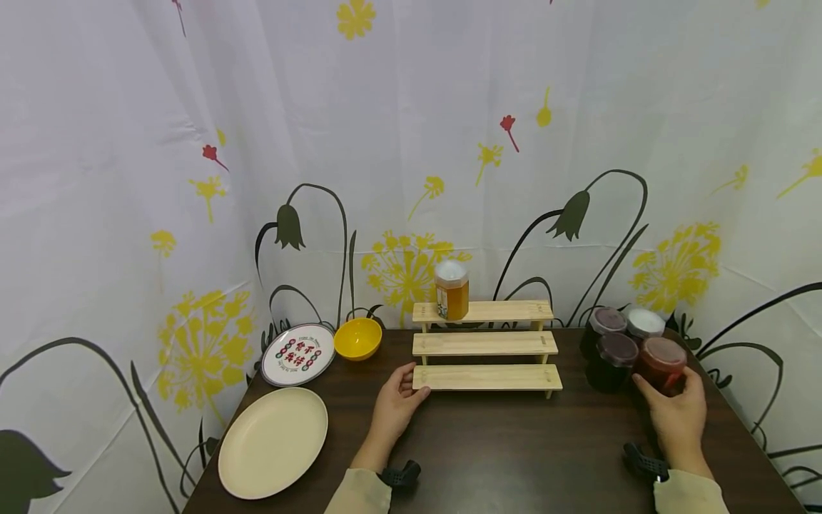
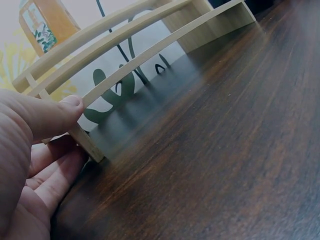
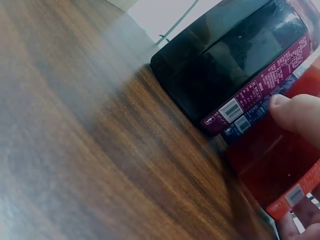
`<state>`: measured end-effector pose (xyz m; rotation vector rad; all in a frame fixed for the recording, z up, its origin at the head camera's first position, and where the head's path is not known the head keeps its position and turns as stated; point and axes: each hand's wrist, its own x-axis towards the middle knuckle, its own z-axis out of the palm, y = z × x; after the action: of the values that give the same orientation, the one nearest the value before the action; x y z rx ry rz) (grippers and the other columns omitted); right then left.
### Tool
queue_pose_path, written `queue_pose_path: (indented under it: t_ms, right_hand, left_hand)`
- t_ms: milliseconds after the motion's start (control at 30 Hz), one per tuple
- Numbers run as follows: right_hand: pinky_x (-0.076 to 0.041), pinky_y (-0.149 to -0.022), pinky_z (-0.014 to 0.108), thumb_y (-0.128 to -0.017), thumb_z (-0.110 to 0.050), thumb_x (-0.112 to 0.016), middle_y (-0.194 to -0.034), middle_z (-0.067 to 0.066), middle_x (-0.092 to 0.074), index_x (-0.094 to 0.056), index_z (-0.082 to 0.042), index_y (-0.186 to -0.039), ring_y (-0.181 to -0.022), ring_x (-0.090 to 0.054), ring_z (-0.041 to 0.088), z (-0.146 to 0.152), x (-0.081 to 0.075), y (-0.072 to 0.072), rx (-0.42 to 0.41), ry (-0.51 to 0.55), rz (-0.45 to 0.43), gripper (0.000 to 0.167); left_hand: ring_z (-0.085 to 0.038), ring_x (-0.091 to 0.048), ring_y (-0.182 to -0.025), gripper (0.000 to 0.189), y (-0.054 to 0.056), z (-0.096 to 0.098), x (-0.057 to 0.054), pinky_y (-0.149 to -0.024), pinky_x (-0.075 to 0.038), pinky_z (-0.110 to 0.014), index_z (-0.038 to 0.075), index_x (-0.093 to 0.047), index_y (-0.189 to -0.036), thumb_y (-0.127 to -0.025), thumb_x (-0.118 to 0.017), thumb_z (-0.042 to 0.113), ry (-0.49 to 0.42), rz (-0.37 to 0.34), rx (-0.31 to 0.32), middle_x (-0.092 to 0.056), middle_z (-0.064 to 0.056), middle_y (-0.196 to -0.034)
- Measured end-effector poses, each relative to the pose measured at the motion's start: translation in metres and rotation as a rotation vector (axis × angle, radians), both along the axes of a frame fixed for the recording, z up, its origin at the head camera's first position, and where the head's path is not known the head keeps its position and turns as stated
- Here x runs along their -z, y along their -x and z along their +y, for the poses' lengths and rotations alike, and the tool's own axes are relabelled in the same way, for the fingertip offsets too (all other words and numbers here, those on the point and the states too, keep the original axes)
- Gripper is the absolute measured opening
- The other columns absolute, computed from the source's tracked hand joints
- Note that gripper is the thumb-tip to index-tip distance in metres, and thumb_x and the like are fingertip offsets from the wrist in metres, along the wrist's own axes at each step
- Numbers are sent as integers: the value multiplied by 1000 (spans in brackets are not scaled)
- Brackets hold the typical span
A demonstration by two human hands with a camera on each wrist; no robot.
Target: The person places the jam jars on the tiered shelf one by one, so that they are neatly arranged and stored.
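Note:
My left hand (image 1: 394, 405) grips the left end of a three-step wooden rack (image 1: 489, 378). In the left wrist view the thumb (image 2: 60, 114) lies against the lowest step's front edge, with fingers curled behind the end leg (image 2: 89, 145). A honey jar (image 1: 452, 291) with a white lid stands at the left of the top step. Over on the right, my right hand (image 1: 682, 417) holds a jar of red jam (image 1: 663, 357) between thumb and fingers. Right beside it is a dark jar (image 1: 611, 363) with a purple label; another dark jar (image 1: 604, 327) and a white-lidded jar (image 1: 645, 323) stand behind.
At the left of the dark wooden table (image 1: 514, 457) lies a cream oval plate (image 1: 272, 442). Behind it, a round plate with red lettering (image 1: 298, 355) leans near a yellow bowl (image 1: 357, 339). A flower-patterned curtain (image 1: 398, 143) hangs along the table's back and sides.

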<state>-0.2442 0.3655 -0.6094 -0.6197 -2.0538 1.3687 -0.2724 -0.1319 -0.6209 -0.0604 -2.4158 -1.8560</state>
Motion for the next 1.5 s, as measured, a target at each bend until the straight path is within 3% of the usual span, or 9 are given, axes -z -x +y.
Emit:
queue_pose_path:
  t_ms: [167, 300, 400, 600, 900, 1200, 1500]
  right_hand:
    - [-37, -114, 22, -89, -17, -91, -147, 17, -55, -47, 2, -156, -140, -51, 33, 1, 1, -2, 107, -27, 70, 83]
    - [-38, -102, 17, -83, -16, -95, -127, -12, -52, -56, -1, -148, -122, -52, 8, 2, -2, -4, 213, -46, 178, 77]
    - [-40, -101, 16, -82, -14, -95, -125, -19, -50, -60, -12, -145, -116, -44, -8, 0, -9, -5, 285, 2, 251, 72]
    - [-40, -108, 18, -81, -10, -93, -125, -22, -52, -62, -13, -141, -121, -48, -5, 0, -22, -6, 357, 80, 345, 68]
    - [-43, -103, 18, -80, -14, -96, -124, -22, -58, -67, -19, -140, -119, -53, -4, -2, -35, -10, 367, 63, 389, 67]
    - [-45, -96, 16, -78, -8, -96, -123, -24, -59, -67, -17, -142, -115, -58, -4, -19, -59, -15, 278, -13, 463, 71]
    - [-47, -88, 15, -79, -6, -95, -131, -7, -62, -65, -20, -143, -113, -58, 1, -34, -89, -21, 220, 5, 493, 72]
  left_hand:
    - [-27, -70, -113, 65, -1, -1, 2, -94, -60, -30, 4, -59, -153, -96, -86, 19, -12, 4, 3, -71, -16, -129]
    - [-26, -69, -113, 65, -1, -1, 3, -94, -60, -29, 4, -59, -153, -96, -86, 20, -13, 1, 4, -71, -16, -129]
    - [-25, -69, -113, 65, -1, 0, 1, -94, -60, -30, 4, -59, -153, -96, -86, 20, -10, 0, 6, -71, -16, -128]
    - [-26, -69, -113, 65, 1, 1, -1, -95, -60, -31, 4, -58, -154, -97, -86, 21, -17, 3, 14, -70, -16, -128]
    - [-24, -69, -113, 66, -1, 0, 0, -95, -59, -29, 6, -59, -153, -96, -86, 21, -6, -14, 6, -71, -14, -129]
    - [-25, -70, -113, 64, 0, -1, 0, -94, -60, -29, 4, -59, -153, -96, -86, 19, -8, 17, 15, -71, -17, -129]
    - [-28, -69, -115, 65, 0, -1, 0, -94, -59, -27, 5, -59, -153, -96, -86, 19, -37, 4, 17, -70, -18, -130]
